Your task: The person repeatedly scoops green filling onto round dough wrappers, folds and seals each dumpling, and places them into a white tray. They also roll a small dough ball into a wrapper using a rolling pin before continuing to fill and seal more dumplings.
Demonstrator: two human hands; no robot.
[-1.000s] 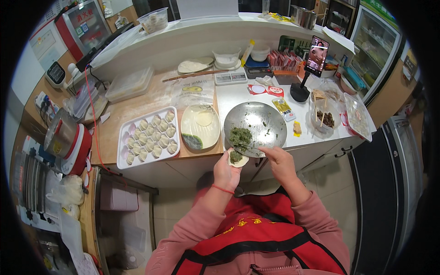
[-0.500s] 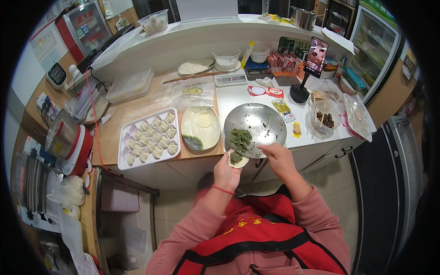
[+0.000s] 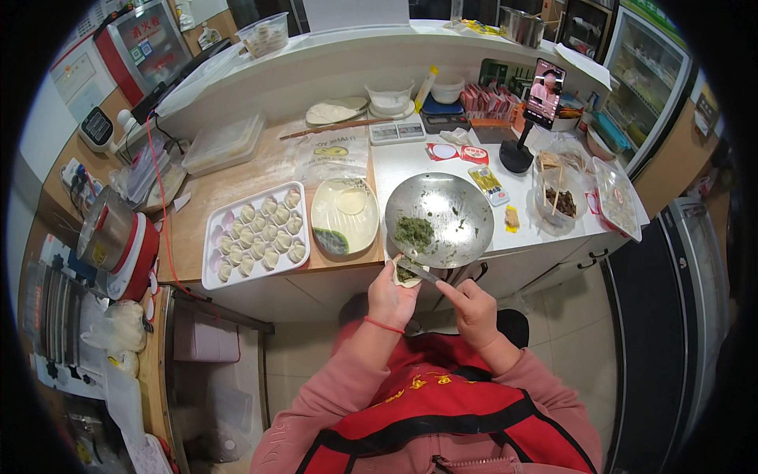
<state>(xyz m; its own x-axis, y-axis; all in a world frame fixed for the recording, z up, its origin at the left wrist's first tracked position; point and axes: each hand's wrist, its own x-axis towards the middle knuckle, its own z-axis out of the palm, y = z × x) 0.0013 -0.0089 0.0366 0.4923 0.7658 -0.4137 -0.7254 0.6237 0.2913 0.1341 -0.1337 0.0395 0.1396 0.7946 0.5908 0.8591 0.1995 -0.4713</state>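
Note:
My left hand [image 3: 388,302] cups a round dumpling wrapper [image 3: 401,282] with green filling on it, just off the counter's front edge. In my right hand [image 3: 476,314] is a flat metal spatula [image 3: 421,272], its blade lying over the filling in the wrapper. Beyond both hands stands a wide metal bowl [image 3: 467,201], a mound of chopped green filling [image 3: 413,233] at its near left. A pale oval plate [image 3: 325,207] with a green corner holds a wrapper [image 3: 351,203]. Left of it, rows of folded dumplings [image 3: 269,234] sit in a white tray [image 3: 208,268].
A phone [image 3: 545,95] on a black stand rises behind the bowl. Right of it are a tub of dark filling with chopsticks [image 3: 562,204] and a lidded clear box [image 3: 616,201]. Scales [image 3: 444,122] and bowls line the back. A red cable [image 3: 162,213] hangs at left.
My right hand has drawn back toward me from the bowl's near edge, and the spatula's blade now lies on the wrapper. The filling looks pressed flatter. My left hand stays nearly in place.

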